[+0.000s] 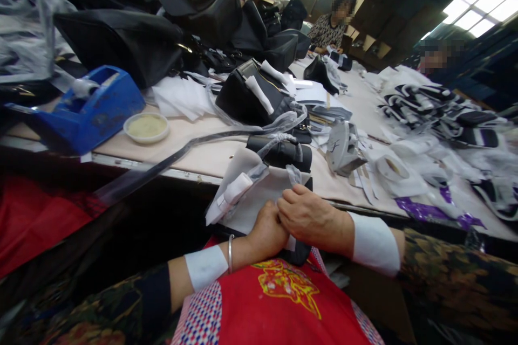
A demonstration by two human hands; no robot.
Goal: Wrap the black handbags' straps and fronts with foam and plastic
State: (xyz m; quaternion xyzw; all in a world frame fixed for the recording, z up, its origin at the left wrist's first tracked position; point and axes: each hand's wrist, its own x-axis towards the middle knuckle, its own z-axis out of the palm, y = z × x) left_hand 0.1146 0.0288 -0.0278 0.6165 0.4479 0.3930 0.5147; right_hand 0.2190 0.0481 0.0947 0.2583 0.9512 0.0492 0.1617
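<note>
A black handbag (304,252) rests at the table's front edge against my lap, mostly covered by a white foam sheet (265,191). White wrapping (237,190) is rolled around a part at its left side. My left hand (269,229) is closed over the lower right of the sheet. Pressed against it, my right hand (309,220) is closed too, fingers bent inward. What the fingertips pinch is hidden between the two hands. Clear plastic wrap (293,174) sticks up just above my right hand. Behind lies the bag's black upper part (283,152) with a plastic-wrapped strap.
On the left stand a blue tape dispenser (97,110) and a shallow dish (146,127). Another black handbag (254,94) sits ahead. A white tape roll (392,168) and wrapped black-and-white pieces (441,108) lie right. A co-worker (329,29) is at the far side.
</note>
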